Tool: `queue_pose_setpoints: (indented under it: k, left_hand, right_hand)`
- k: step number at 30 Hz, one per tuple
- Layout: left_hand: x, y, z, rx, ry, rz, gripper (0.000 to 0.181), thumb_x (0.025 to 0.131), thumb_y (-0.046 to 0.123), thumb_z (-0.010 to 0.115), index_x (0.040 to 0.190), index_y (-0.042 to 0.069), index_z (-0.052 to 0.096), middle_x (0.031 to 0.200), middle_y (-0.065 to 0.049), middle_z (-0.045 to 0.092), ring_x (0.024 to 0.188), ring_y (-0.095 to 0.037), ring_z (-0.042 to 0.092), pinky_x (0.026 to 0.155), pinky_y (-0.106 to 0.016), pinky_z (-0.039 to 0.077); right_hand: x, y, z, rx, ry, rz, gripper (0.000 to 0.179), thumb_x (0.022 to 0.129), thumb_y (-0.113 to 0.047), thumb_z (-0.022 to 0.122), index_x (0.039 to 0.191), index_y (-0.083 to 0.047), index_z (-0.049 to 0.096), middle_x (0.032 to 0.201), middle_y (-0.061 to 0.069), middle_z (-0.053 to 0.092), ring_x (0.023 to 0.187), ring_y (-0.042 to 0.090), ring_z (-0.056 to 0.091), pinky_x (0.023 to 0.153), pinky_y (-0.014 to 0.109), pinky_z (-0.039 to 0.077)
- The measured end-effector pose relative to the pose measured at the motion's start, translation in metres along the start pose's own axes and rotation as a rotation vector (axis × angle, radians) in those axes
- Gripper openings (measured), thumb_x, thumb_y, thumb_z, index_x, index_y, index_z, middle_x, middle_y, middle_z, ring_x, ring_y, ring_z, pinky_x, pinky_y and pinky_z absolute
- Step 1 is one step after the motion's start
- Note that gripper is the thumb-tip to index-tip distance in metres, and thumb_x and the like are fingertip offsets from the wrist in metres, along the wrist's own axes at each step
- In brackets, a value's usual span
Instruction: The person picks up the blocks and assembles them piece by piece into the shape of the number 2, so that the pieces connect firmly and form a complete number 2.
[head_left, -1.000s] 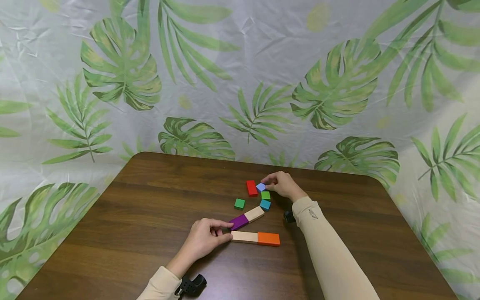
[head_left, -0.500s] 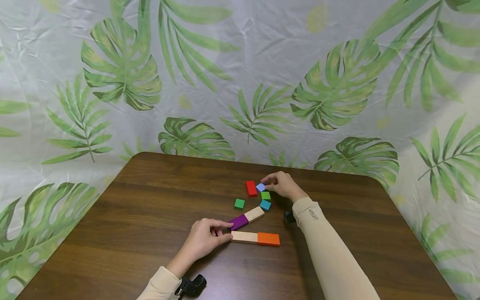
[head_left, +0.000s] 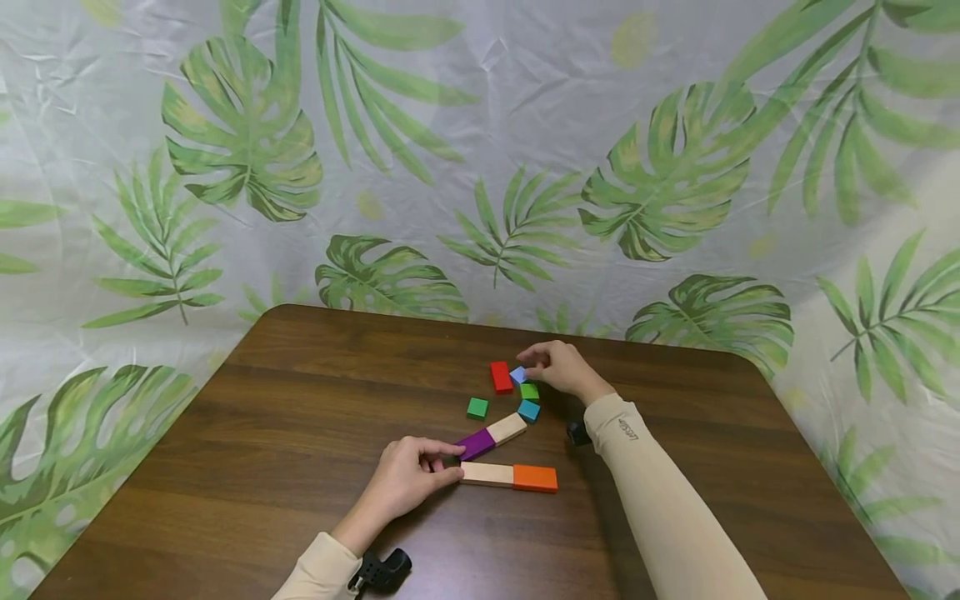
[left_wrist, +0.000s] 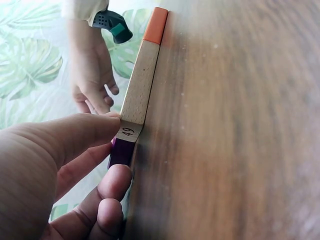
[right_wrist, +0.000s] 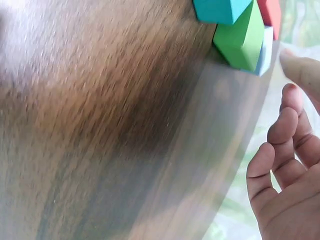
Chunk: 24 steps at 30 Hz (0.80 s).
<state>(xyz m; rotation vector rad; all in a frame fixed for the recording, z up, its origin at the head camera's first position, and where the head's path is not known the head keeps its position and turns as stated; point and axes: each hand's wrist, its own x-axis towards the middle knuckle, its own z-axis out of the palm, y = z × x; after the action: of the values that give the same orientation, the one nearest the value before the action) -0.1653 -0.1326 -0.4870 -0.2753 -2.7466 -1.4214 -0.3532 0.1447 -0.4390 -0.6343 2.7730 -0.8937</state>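
My left hand (head_left: 411,477) pinches the near ends of two joined strips, thumb at a plain wooden block (head_left: 487,474) and index finger at a purple block (head_left: 476,445). That plain block bears the number 49 on its end in the left wrist view. An orange block (head_left: 536,478) continues its line; a second plain block (head_left: 507,429) extends the purple one. My right hand (head_left: 566,369) hovers at a light blue block (head_left: 518,377), fingers loosely bent, with a small gap before the thumb (right_wrist: 295,65) in the right wrist view. A bright green block (right_wrist: 242,42) and a teal block (right_wrist: 220,10) adjoin it.
A red block (head_left: 501,377) stands just left of the light blue one. Apart from the row lies a darker green block (head_left: 477,408). The brown wooden table (head_left: 300,400) ends at the back before a leaf-patterned curtain (head_left: 420,192).
My right hand's fingers have shifted slightly left and back over the light blue block. My left hand keeps its place at the joined strips, and the blocks look the same.
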Motion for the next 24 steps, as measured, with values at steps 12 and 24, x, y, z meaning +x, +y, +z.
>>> queue_pose_setpoints:
  k: [12,24]
  left_hand:
    - [-0.001,-0.002,0.001,0.008,0.008,0.012,0.024,0.085,0.024,0.092,0.108,0.021,0.087,0.066,0.012,0.065,0.053,0.000,0.049,0.050,-0.020,0.039]
    - [-0.001,-0.001,0.000,0.016,0.006,0.021,0.025,0.085,0.024,0.091,0.109,0.020,0.087,0.066,0.012,0.065,0.054,0.000,0.050,0.050,-0.020,0.039]
  right_hand:
    - [0.007,-0.016,0.014,-0.016,-0.072,-0.030,0.033,0.099,-0.003,0.071,0.129,-0.013,0.078,0.076,0.004,0.056,0.067,0.016,0.042,0.063,0.028,0.037]
    - [0.007,-0.027,0.018,-0.060,-0.104,-0.060,0.033,0.099,0.001,0.070,0.128,-0.011,0.079,0.093,0.009,0.067,0.068,0.016,0.046,0.066,0.028,0.040]
